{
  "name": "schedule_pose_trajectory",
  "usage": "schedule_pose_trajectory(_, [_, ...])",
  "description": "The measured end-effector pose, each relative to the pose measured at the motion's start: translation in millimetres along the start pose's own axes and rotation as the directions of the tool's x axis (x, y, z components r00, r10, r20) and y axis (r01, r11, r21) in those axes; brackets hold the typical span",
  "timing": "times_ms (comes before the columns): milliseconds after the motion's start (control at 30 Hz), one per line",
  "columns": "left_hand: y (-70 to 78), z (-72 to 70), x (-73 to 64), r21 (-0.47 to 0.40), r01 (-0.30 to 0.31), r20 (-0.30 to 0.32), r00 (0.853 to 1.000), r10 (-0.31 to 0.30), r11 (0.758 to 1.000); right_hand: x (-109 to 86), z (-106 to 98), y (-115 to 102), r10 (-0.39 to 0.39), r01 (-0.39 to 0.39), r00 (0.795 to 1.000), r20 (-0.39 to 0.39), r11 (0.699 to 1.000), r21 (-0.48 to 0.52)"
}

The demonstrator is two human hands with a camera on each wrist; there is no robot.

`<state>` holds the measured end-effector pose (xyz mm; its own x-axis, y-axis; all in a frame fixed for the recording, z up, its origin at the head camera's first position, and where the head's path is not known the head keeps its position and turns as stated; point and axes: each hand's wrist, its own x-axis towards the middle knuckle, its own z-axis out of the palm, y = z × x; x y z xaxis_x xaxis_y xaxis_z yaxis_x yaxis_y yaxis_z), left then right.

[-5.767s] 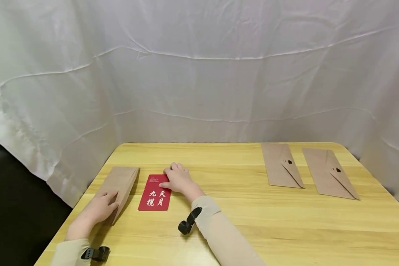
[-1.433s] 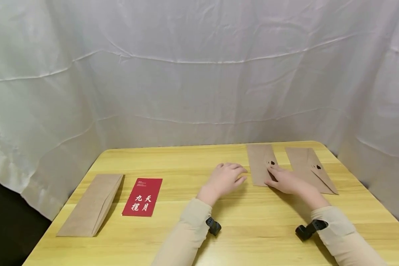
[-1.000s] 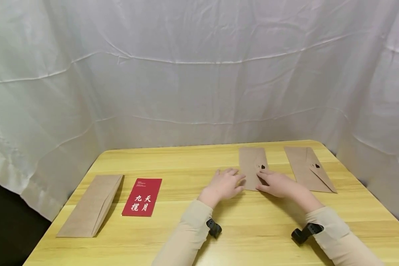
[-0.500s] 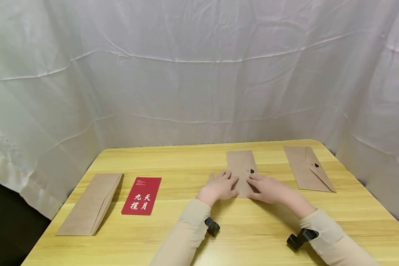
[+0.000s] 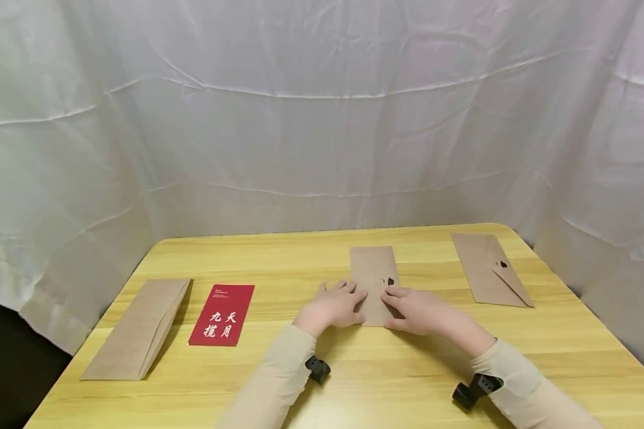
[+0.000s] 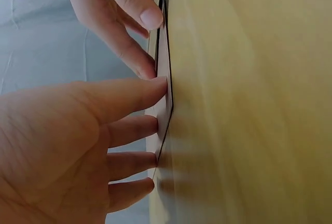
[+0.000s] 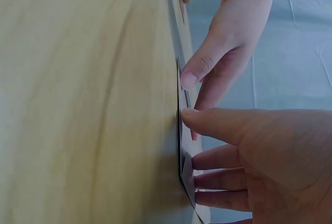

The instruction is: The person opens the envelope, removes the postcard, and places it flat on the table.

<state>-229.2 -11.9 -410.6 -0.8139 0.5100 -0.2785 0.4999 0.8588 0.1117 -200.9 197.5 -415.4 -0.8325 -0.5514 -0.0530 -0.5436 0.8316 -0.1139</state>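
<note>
A brown paper envelope [image 5: 372, 265] with a small black mark lies flat on the table, between my two hands. My left hand [image 5: 331, 307] touches its left edge, thumb near the close corner and fingers extended. From the other side my right hand [image 5: 420, 310] presses on the envelope with its fingertips, thumb at the near end. In the left wrist view the fingers [image 6: 132, 129] of my left hand are fairly straight along the thin envelope [image 6: 164, 73]. The right wrist view shows the right thumb [image 7: 207, 122] at the envelope's edge [image 7: 185, 146], fingers spread on top.
A second brown envelope [image 5: 485, 268] with a black mark lies at the back right. On the left, a red card with white characters [image 5: 222, 316] lies beside a thicker brown envelope [image 5: 134, 330] with a partly raised side. A pale curtain [image 5: 322, 149] hangs behind the wooden table [image 5: 397, 393].
The middle envelope has slid left and nearer, from beside the right-hand one, under my right hand. Earlier my hands were at the left envelope and red card. Now both touch the middle envelope.
</note>
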Motion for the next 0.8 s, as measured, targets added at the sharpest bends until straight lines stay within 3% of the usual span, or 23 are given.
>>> schedule_pose_trajectory(500, [-25.3, 8.3, -47.1, 0.049, -0.015, -0.011, 1.000, 0.016, 0.999, 3.0, 4, -29, -0.147, 0.147, 0.989, 0.008, 0.989, 0.020])
schedule_pose_trajectory(800, [-33.7, 10.1, -67.5, 0.052, -0.024, -0.025, 0.999, 0.026, 0.998, 3.3, 4, -50, -0.185, 0.183, 0.983, -0.014, 0.981, -0.069])
